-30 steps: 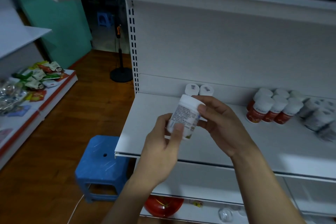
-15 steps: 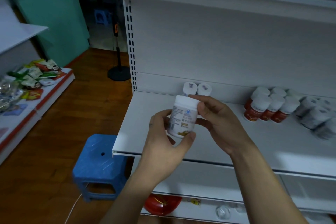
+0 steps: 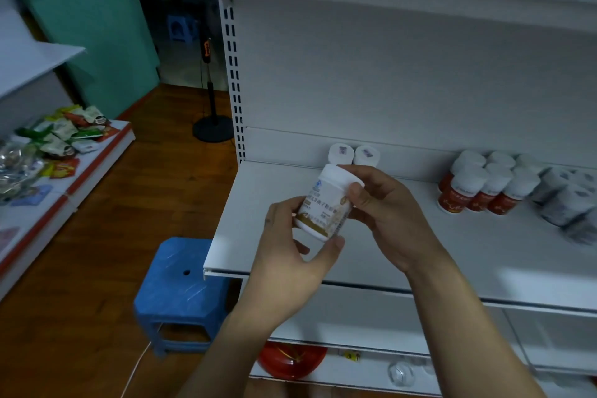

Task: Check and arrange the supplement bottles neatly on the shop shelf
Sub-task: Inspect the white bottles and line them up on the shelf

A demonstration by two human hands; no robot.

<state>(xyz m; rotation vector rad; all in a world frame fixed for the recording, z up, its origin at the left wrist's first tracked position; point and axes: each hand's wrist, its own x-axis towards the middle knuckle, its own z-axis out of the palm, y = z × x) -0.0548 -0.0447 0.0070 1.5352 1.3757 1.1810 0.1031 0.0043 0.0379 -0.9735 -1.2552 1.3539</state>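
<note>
Head camera sees a white bottle [image 3: 324, 203] held in the air above the shelf [image 3: 436, 255], near its left end. The bottle stands almost straight up, cap on top and leaning a bit to the right, label facing the person. The left hand [image 3: 287, 262] grips its bottom. The right hand [image 3: 391, 216] pinches the cap. Two white bottles [image 3: 353, 154] stand just behind. Red bottles [image 3: 475, 194] sit farther right.

Label print on held bottle [image 3: 326, 203] blurred, unreadable. Behind it, two white-capped bottles [image 3: 341, 152] partly hidden. Far right of it, pale bottles [image 3: 567, 200] smeared, cut off by frame edge.
</note>
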